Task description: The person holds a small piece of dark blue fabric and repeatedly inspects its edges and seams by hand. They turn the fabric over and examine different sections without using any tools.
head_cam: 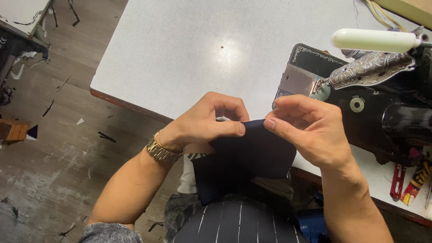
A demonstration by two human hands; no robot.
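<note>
Together, left hand (207, 121) and right hand (310, 128), thumbs pinching dark cloth (252, 155).

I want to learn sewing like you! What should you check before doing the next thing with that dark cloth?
1. Left hand pinching the dark cloth at its top edge: ok.
2. Right hand pinching the same edge: ok.
3. Both hands away from the sewing machine needle area: ok.
4. White table has bare room for the cloth: ok.
5. Cloth edge folded evenly: cannot tell, the fingers hide it.
6. Machine threaded: cannot tell.
</note>
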